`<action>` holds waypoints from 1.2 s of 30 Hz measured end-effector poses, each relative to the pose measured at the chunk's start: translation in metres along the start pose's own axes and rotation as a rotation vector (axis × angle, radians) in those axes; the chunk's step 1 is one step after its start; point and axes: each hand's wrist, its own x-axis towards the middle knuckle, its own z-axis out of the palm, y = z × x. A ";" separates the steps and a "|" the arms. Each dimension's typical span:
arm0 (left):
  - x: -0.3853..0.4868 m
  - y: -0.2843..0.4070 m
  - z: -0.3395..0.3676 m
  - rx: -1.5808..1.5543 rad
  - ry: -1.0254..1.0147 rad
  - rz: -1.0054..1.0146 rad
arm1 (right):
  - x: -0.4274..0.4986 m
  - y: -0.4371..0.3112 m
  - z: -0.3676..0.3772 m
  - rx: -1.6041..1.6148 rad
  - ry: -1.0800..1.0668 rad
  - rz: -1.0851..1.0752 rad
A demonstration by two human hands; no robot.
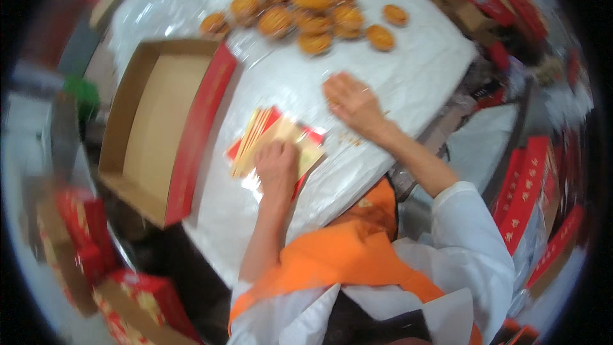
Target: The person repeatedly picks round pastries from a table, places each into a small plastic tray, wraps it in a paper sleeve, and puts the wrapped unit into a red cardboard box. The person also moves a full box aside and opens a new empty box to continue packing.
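My left hand (pixel 277 165) presses down on a stack of glossy red and gold wrappers (pixel 306 148), its fingers curled over them. To its right, my right hand (pixel 355 101) is blurred, palm down above the white table cover, with the fingers close together. A small orange-brown patch shows at its fingertips, but I cannot tell whether it is a pastry. Farther up lies a heap of round golden-brown pastries (pixel 311 24), several in clear wrap. Left of the wrappers stands an open cardboard box (pixel 160 100) with a red outer side and a bare brown inside.
A white plastic sheet (pixel 421 67) covers the table. Brown crumbs (pixel 352 141) lie beside my right wrist. Red printed cartons (pixel 148 302) stand at lower left, and long red boxes bearing writing (pixel 527 191) at right. A green object (pixel 81 93) is beyond the box.
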 end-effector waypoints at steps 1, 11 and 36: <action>0.002 0.000 0.001 0.006 0.021 0.008 | 0.000 0.001 -0.001 0.010 0.031 -0.011; 0.060 0.020 -0.040 -0.534 -0.017 -0.122 | 0.025 -0.029 -0.060 1.494 -0.057 0.812; 0.008 0.005 -0.019 -0.051 -0.088 -0.043 | -0.011 -0.030 -0.073 1.444 0.153 0.951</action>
